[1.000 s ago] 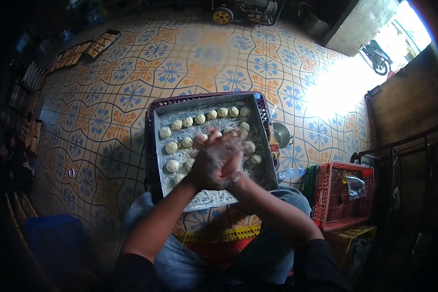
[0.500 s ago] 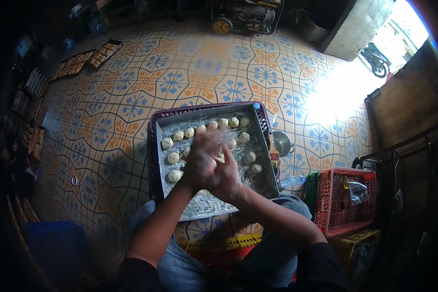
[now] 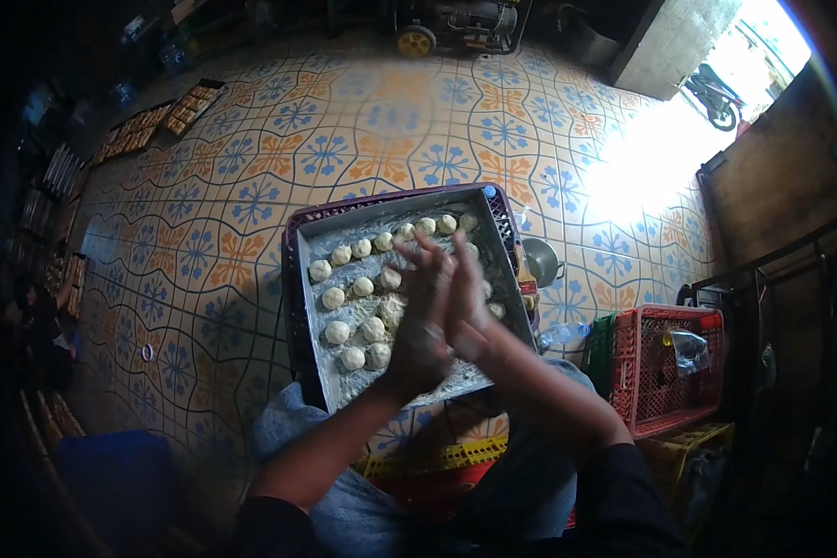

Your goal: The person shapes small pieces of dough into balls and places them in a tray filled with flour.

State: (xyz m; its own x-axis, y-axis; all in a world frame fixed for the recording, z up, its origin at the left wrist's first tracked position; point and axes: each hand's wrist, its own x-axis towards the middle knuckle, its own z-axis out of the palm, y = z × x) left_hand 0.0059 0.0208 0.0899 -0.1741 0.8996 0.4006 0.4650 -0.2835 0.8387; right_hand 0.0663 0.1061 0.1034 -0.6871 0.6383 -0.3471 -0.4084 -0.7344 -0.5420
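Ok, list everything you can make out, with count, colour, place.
Tray: one, grey, centre
Dough balls: over a dozen, pale, in the tray
Purple crate: one, purple, under the tray
Brush: one, red-banded, right of the tray
Pot: one, grey, right of the brush
Bottle: one, clear, floor at right
Crates: three, red, green, yellow, right side
Crate rim: one, yellow, bottom middle
Machine: one, dark, yellow wheel, top
Motorcycle: one, dark, doorway
Filled trays: two, brown, upper left
Ring: one, white, left floor
Other person: one, dark clothes, far left
Legs: two, blue jeans, bottom
Left hand: one, bare, above the tray
Right hand: one, bare, beside the left hand
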